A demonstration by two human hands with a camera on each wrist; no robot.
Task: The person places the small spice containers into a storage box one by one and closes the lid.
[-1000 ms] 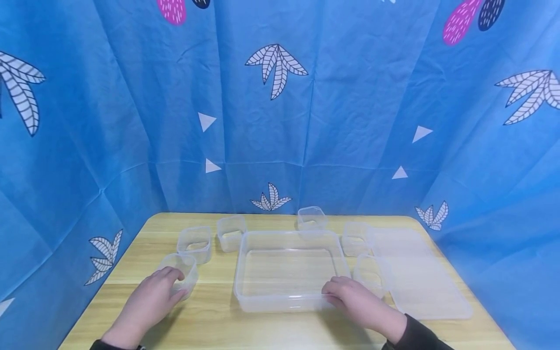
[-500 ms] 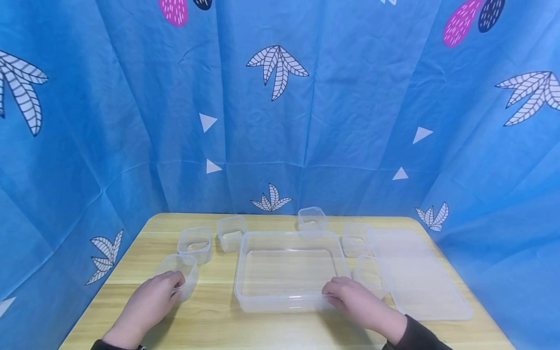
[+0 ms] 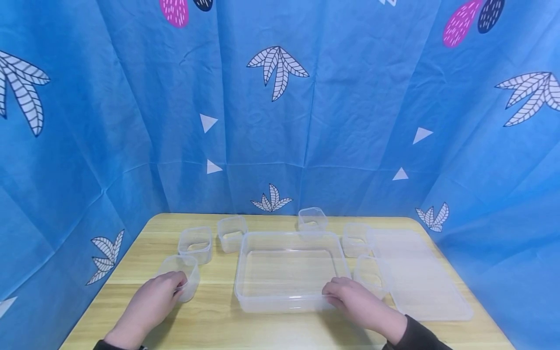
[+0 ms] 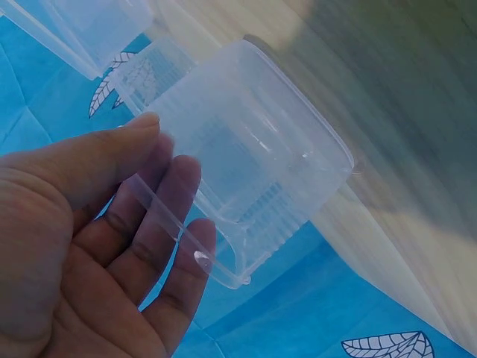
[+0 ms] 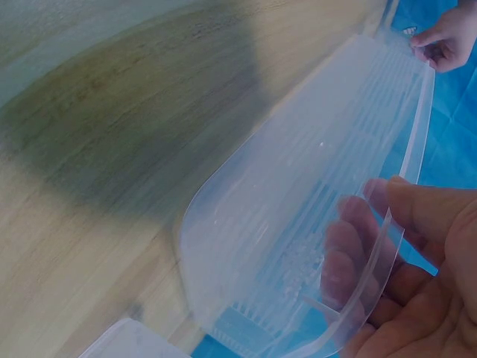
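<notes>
My left hand [image 3: 153, 301] pinches the near rim of a small clear plastic container [image 3: 190, 282] at the table's left front. In the left wrist view the thumb is outside that container's wall [image 4: 276, 142] and the fingers show through the plastic. A large clear rectangular container [image 3: 262, 305] stands in the middle of the table. Its front rim, near the right corner, is between the thumb and curled fingers of my right hand [image 3: 356, 301]. The right wrist view shows those fingers inside the large container's wall [image 5: 246, 224].
More small clear containers stand around the big one: two at back left [image 3: 202, 256] [image 3: 232, 243], one behind [image 3: 312, 218], two along its right side [image 3: 355, 238] [image 3: 372, 287]. A flat translucent lid [image 3: 424, 277] lies at the right of the wooden table [image 3: 210, 330]. A blue patterned curtain [image 3: 350, 121] surrounds it.
My left thumb and fingers have closed onto the small container's rim, and it has shifted very slightly to the right. The right hand and the large container have stayed in place.
</notes>
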